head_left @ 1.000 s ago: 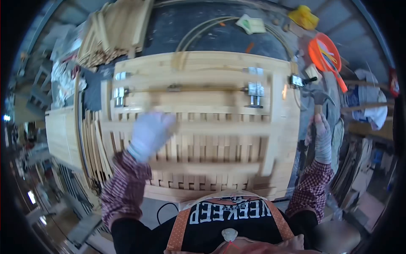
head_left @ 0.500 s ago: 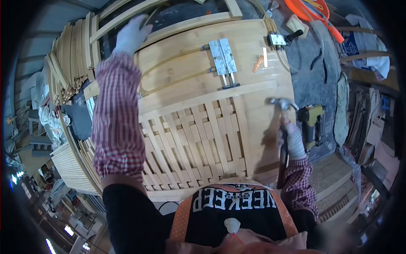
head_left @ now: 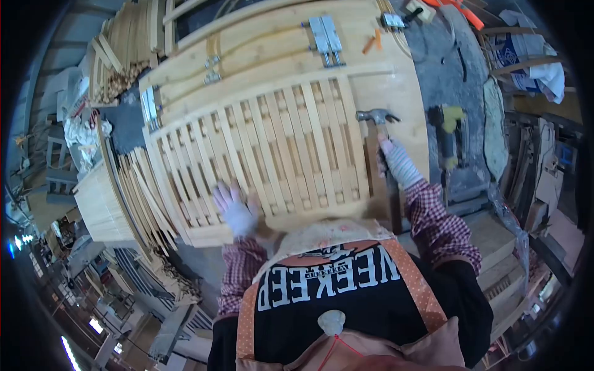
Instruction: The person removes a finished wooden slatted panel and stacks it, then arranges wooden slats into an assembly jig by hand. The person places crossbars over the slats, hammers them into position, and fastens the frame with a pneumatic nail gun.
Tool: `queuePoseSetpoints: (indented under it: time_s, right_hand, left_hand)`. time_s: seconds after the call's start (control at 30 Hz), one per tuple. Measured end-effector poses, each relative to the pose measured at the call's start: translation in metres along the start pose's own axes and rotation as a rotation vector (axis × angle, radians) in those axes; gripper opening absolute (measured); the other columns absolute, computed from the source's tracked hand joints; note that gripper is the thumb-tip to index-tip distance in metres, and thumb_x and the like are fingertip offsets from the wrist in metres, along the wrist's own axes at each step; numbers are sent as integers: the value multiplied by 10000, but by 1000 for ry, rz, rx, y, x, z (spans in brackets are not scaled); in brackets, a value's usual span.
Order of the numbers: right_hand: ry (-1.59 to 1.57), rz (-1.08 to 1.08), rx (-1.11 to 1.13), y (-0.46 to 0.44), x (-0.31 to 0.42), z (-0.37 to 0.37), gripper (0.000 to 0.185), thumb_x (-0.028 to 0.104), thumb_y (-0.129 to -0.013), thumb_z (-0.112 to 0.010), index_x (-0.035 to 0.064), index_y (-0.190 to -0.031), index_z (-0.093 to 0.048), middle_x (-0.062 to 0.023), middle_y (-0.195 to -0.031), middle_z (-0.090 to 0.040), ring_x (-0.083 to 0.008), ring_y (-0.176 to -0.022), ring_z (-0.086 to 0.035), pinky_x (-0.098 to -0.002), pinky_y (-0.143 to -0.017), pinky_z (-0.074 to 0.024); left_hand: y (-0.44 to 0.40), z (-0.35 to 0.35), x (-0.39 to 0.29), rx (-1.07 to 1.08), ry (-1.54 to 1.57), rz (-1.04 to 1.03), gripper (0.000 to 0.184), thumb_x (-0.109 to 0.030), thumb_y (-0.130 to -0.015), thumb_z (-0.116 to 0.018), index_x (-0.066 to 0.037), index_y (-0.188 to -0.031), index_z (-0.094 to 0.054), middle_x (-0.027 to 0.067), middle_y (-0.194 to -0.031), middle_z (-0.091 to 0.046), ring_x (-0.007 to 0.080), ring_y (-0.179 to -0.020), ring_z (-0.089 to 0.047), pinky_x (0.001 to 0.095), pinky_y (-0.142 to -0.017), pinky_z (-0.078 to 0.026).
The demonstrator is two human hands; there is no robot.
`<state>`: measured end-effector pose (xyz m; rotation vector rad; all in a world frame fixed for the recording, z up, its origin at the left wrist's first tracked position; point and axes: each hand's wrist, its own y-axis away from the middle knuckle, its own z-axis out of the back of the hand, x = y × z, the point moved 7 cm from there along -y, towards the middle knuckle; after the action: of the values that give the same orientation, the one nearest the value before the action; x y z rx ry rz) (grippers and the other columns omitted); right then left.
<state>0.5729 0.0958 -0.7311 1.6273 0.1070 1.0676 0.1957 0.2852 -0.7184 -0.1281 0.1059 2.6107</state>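
A slatted wooden panel [head_left: 286, 154] lies on the light wooden board in front of me, its slats running away from my body. My left hand [head_left: 238, 210], in a pale glove with bare fingertips, rests spread on the panel's near edge. In my right hand [head_left: 399, 162], also gloved, is a claw hammer [head_left: 378, 117], its metal head pointing away from me over the board's right part. The dark handle runs back toward my body. Beyond the panel, a metal clamp with two cylinders [head_left: 326, 40] is fixed to the board, with yellowish hoses leading left.
A yellow-green nail gun [head_left: 450, 133] lies on the dark bench to the right. Another metal clamp [head_left: 150, 106] sits at the panel's left end. Wooden strips [head_left: 127, 49] are stacked at the far left. A switch box [head_left: 393, 21] stands at the far right.
My left hand has come back from the far frame to the panel's near edge. The hammer has moved left and away from me, its head turned. The view has shifted.
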Motion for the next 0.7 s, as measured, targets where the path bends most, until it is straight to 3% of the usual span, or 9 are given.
queuePoseSetpoints:
  time_s: [0.1,0.27,0.33,0.5,0.6,0.67,0.7]
  right_hand:
    - [137,-38,46,16,-36,36,349,437,-895,-524,105,-787,-512,-12,-582,-476,-112,-381,-387,-271,-329,-332]
    - [269,-61,75,74,-72,109,325,414,-880,-543,99,-808,-514,-6,-591,-477,-106,-399,-394,-273,-331,-317]
    - [299,68,-180,97,-69,165,348,441,-864,-553,98,-818,-515,-5,-607,-480,-110,-401,-393,-268,-326,-302]
    - [193,72,-302,140,-99,173,368,462,-848,-590,100,-830,-528,-6,-605,-475,-108,-390,-386,-260,-333,-305]
    - [164,79,-309,132,-110,169,385,477,-836,-618,101,-838,-537,-7,-603,-471,-107,-382,-380,-255,-338,-307]
    - [-121,-18,-76,116,-143,157,414,511,-828,-623,110,-815,-520,5,-596,-450,-90,-387,-352,-248,-350,-290]
    - [-63,-81,-121,127,-136,159,416,514,-827,-622,111,-816,-520,6,-599,-449,-90,-390,-358,-251,-351,-294]
  left_hand:
    - [4,-5,4,-90,-62,-5,591,-434,-859,-526,-164,-1374,-421,190,-1461,-311,424,-1350,-253,489,-1104,-218]
    - [4,-11,11,-178,-6,-46,586,-438,-837,-564,-184,-1348,-433,184,-1430,-355,412,-1319,-310,497,-1090,-246]
    - [6,-11,11,-191,-41,-74,560,-413,-819,-583,-164,-1300,-442,202,-1404,-370,410,-1301,-328,493,-1088,-249]
    - [6,-12,9,-203,-96,-77,549,-387,-822,-585,-146,-1295,-442,201,-1405,-369,411,-1300,-329,494,-1080,-261]
    - [9,-14,18,-250,51,-87,550,-358,-818,-593,-135,-1296,-440,200,-1408,-366,407,-1299,-332,486,-1076,-269]
    - [16,-9,26,-280,166,-115,551,-330,-813,-601,-124,-1298,-438,199,-1411,-363,404,-1297,-336,478,-1073,-277]
    - [19,3,23,-224,140,-120,548,-310,-829,-587,-111,-1314,-430,201,-1405,-370,394,-1289,-348,461,-1063,-295]
